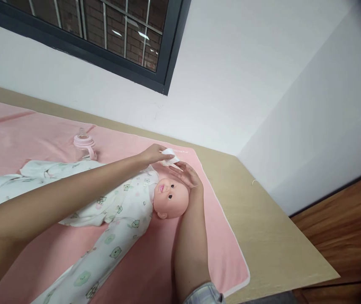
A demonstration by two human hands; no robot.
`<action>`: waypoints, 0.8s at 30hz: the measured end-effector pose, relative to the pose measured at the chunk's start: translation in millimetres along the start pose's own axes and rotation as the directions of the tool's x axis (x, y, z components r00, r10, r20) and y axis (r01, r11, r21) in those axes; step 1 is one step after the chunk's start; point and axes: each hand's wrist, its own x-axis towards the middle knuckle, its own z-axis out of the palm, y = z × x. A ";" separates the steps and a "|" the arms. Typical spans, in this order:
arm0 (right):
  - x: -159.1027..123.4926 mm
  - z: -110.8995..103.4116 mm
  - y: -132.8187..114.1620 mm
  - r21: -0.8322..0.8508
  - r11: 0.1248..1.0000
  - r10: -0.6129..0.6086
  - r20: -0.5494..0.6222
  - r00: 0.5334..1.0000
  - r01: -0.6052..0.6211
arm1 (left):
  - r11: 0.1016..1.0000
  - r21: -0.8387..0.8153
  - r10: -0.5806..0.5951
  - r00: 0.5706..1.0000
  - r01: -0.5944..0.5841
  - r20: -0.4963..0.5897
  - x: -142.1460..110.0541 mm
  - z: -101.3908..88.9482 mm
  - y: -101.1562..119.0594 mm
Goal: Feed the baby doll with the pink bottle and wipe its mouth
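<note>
A baby doll [171,198] lies on its back on a pink mat [155,261], its head toward the right. It wears a white outfit [130,207] printed with small green animals. My left hand [153,154] reaches across the doll's body, thumb and fingers closed on a small folded white wipe [169,156] beyond the head. My right hand [187,174] curves round the top of the head with its wrist close against it. Its fingers are extended and apart, just below the wipe. Whether they touch the wipe, I cannot tell.
A pink-lidded baby bottle [84,145] with a handle stands on the mat beyond the doll. The mat lies on a light wooden tabletop [262,228], whose far side meets a white wall [218,84]. A dark-framed window [164,63] is above.
</note>
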 end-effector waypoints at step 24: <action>8.2 16.4 14.8 -0.042 0.987 0.134 -0.306 0.942 -0.154 | 0.774 0.520 0.189 0.915 -0.363 0.357 -99.5 -17.3 6.2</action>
